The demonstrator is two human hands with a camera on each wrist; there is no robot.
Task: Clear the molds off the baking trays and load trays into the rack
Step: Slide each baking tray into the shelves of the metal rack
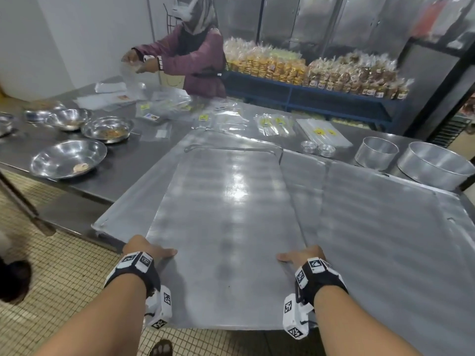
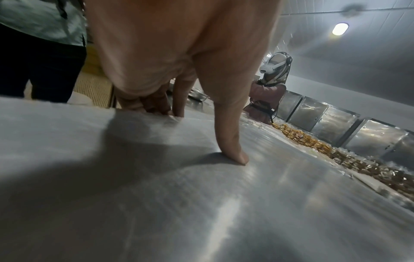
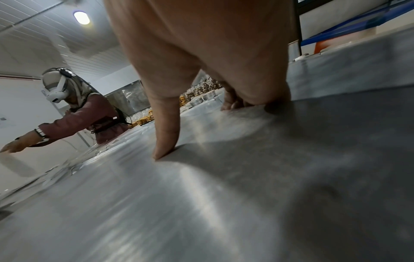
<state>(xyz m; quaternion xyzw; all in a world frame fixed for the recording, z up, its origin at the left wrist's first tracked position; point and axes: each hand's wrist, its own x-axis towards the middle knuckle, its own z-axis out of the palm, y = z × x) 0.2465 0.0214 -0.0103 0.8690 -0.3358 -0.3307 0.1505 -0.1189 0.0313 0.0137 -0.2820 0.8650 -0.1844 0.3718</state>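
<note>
A large flat aluminium baking tray [image 1: 226, 227] is held out in front of me, bare on top. My left hand [image 1: 151, 249] grips its left edge near the front corner, thumb [image 2: 233, 150] pressed on top and fingers [image 2: 145, 104] curled over the rim. On the opposite edge my right hand [image 1: 299, 254] grips the same way, thumb [image 3: 165, 141] flat on the tray [image 3: 201, 195]. More trays lie underneath, one to the left [image 1: 120, 214] and one to the right [image 1: 385, 227]. Small fluted molds [image 1: 318, 149] sit stacked beyond them.
Two round deep pans [image 1: 376, 152] [image 1: 434, 165] stand at the table's right. Steel bowls [image 1: 68, 159] and plastic bags [image 1: 275, 123] cover the left and far side. Another person [image 1: 195, 60] works across the table. Packaged bread fills a blue shelf [image 1: 334, 98].
</note>
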